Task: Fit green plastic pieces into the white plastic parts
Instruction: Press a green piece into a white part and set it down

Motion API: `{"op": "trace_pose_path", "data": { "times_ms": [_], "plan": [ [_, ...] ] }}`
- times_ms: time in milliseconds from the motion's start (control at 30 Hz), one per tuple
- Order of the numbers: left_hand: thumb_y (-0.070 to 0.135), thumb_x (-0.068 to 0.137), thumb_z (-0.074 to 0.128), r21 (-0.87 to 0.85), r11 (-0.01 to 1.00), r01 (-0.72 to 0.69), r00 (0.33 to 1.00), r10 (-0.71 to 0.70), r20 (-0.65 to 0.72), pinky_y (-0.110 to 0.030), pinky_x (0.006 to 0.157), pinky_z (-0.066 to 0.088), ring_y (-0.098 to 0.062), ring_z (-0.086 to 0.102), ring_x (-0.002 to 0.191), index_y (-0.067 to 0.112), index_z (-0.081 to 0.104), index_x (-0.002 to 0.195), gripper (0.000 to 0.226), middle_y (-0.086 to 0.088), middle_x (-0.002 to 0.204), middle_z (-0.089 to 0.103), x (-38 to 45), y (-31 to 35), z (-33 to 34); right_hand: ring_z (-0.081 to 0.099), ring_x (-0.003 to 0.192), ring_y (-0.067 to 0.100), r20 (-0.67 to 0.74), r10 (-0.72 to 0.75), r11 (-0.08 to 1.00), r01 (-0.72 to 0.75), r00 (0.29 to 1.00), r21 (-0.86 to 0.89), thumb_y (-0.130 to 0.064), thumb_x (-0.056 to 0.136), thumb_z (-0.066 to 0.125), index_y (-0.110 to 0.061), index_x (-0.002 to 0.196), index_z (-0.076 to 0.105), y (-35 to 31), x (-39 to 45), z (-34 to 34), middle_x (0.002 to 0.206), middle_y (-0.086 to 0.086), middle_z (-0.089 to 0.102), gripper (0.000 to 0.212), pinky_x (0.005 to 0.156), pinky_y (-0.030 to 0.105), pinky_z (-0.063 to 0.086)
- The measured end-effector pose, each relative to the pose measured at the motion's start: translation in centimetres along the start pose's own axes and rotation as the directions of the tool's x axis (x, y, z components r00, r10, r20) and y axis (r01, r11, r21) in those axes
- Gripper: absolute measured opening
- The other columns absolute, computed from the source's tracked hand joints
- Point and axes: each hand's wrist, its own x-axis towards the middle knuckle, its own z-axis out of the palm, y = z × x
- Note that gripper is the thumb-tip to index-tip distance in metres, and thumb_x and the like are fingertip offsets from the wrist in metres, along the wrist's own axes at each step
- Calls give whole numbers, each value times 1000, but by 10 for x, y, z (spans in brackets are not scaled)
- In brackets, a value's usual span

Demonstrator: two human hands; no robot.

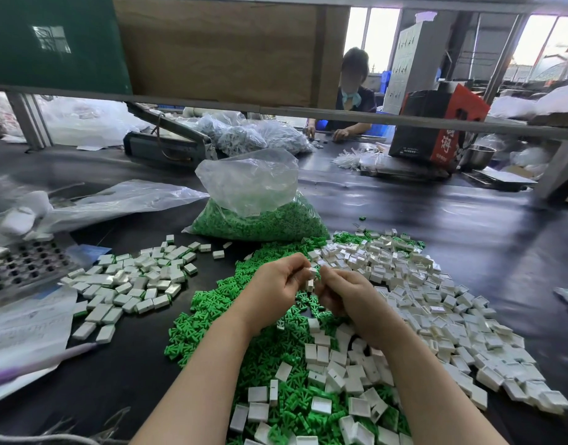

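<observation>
Both hands meet above a heap of loose green pieces (pixel 209 316) on the black table. My left hand (pixel 276 287) pinches a small white part (pixel 313 272) at its fingertips. My right hand (pixel 343 293) pinches a green piece (pixel 318 277) right against that white part. A broad heap of hollow white parts (pixel 436 303) spreads to the right and toward me. Another pile of white blocks (pixel 138 281) lies to the left, some showing green at their undersides.
A clear bag of green pieces (pixel 260 216) stands behind the heaps. A metal grid fixture (pixel 22 268) and printed sheets (pixel 26 329) sit at the left. Across the table another person (pixel 350 101) works, beside a red and black box (pixel 436 123) and bags of parts (pixel 244 136).
</observation>
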Motion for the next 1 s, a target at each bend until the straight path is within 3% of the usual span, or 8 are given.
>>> {"op": "trace_pose_path", "data": {
  "times_ms": [133,267,400,700,833,1000],
  "plan": [
    [19,100,54,79,995,-68,995,73,-65,-17,55,38,-6,46,58,15,60,95,9,-7,80,65,-1,2,1,37,46,10,-30,79,982,-73,996,171,-26,102,43,-11,74,56,2,2,-1,52,-3,47,34,43,18,29],
    [20,102,50,-129,991,42,996,-52,-75,-30,55,37,-15,44,58,14,60,88,18,-11,74,63,0,2,-1,40,48,8,-40,42,974,-31,998,224,-18,100,49,-12,77,56,2,3,-3,55,-4,48,25,46,16,35],
    [20,102,49,-223,966,132,991,-132,12,-36,67,38,-19,49,67,14,59,81,25,-3,69,59,0,1,-3,39,47,5,-82,-72,987,82,994,135,-14,100,49,-10,79,56,1,3,0,55,-6,47,22,47,15,34],
    [21,102,49,-317,933,173,985,-157,75,-26,64,39,-13,49,62,15,59,76,28,0,65,55,-1,0,-1,40,54,12,-111,-206,976,195,972,-101,-12,99,53,-13,76,59,3,4,2,55,-6,47,23,52,24,34],
    [19,102,49,-316,931,184,983,-167,81,-26,63,38,-13,48,61,14,57,76,28,0,65,53,-1,0,-2,40,55,17,-64,-213,965,199,975,-169,-10,98,53,2,82,55,5,4,2,57,2,46,21,53,27,35],
    [16,102,47,-285,939,192,978,-161,130,-26,64,36,-11,44,62,14,53,77,26,3,65,47,-2,2,-3,39,52,13,-5,-147,975,144,989,-168,-11,99,53,-2,81,56,8,4,-1,57,1,46,21,52,20,35]
  ]
}}
